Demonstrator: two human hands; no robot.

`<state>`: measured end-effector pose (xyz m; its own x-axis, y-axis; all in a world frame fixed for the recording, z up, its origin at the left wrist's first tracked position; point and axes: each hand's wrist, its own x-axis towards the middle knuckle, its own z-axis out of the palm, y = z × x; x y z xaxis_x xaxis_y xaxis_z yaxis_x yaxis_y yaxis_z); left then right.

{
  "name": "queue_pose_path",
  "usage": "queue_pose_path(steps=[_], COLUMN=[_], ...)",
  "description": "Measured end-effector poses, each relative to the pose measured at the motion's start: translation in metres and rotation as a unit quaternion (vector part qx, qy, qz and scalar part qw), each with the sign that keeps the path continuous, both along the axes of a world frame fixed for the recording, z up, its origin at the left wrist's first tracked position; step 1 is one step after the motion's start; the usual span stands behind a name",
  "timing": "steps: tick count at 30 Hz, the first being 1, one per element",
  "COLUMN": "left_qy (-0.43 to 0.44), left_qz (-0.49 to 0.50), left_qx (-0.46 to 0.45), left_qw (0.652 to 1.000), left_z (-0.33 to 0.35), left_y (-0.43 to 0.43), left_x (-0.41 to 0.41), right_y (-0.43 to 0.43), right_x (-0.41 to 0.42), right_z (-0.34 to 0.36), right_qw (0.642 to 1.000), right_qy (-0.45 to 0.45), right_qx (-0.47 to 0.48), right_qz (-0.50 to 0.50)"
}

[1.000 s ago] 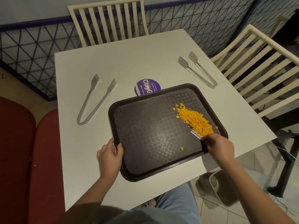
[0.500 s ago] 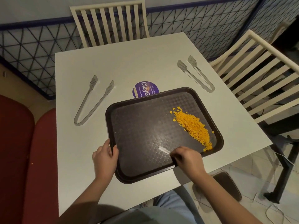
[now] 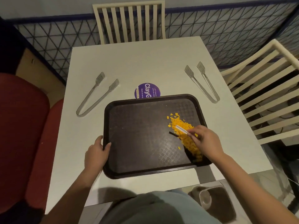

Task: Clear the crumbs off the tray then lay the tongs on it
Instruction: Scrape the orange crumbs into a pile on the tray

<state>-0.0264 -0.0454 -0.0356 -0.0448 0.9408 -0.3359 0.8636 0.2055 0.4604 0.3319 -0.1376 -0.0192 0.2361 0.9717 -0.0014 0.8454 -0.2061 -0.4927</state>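
Crumbs [image 3: 178,122] sit in one orange streak on the right side of the tray [image 3: 142,135], running from mid-right toward its near right corner. One stray bit lies just left of the streak.

Change: half a second ago the right hand [image 3: 205,139] was at the tray's near edge, left of the pile, with the white scraper [image 3: 182,128] off the crumbs. Now the hand has swung back right and the scraper is planted in the far half of the pile. A second ago it was down at the near right corner, so this reads as a fresh stroke starting, not one ending.

Right hand pinches the scraper between thumb and fingers. Left hand [image 3: 97,152] grips the tray's left edge, thumb over the rim, same hold as before. The pile looks about the same size as before, and nothing is clearly off the tray yet.

Tray lies flat on the white table [image 3: 145,62], covering part of a purple sticker [image 3: 147,90]. A bin [image 3: 215,204] stands on the floor at near right, the likely target.

Left tongs [image 3: 99,77] and right tongs [image 3: 189,72] lie on the table to the far left and far right of the tray, untouched and unmoved.

Judgement: the clearing step is under way and needs more strokes toward the near right corner. The tongs step has not begun.
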Motion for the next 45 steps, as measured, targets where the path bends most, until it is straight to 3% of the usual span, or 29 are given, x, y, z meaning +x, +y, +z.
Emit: queue_pose_path(steps=[8,13,17,21,36,38,45], left_qy=[0.049,0.000,-0.004,0.001,-0.030,-0.034,-0.041], left_qz=[0.012,0.109,0.147,0.154,0.167,0.167,0.172], left_qx=[-0.083,-0.117,-0.084,-0.079,-0.080,-0.081,-0.080], left_qw=[0.995,0.987,0.986,0.985,0.982,0.982,0.981], left_z=[0.001,-0.006,-0.016,-0.016,-0.010,-0.009,-0.005], left_y=[-0.002,0.007,0.005,0.004,0.002,0.001,-0.002], left_x=[0.008,0.006,0.003,0.002,0.005,0.005,0.011], right_y=[0.122,0.160,0.152,0.130,0.057,0.056,0.095], right_x=[0.031,0.041,0.048,0.051,0.068,0.071,0.087], right_z=[-0.006,-0.024,-0.033,-0.034,-0.035,-0.033,-0.021], right_qw=[0.976,0.937,0.892,0.858,0.818,0.822,0.909], right_qy=[-0.128,-0.184,-0.237,-0.231,-0.238,-0.235,-0.238], right_qx=[-0.003,-0.017,-0.001,0.029,0.064,0.075,0.062], right_qz=[0.175,0.296,0.386,0.457,0.520,0.513,0.336])
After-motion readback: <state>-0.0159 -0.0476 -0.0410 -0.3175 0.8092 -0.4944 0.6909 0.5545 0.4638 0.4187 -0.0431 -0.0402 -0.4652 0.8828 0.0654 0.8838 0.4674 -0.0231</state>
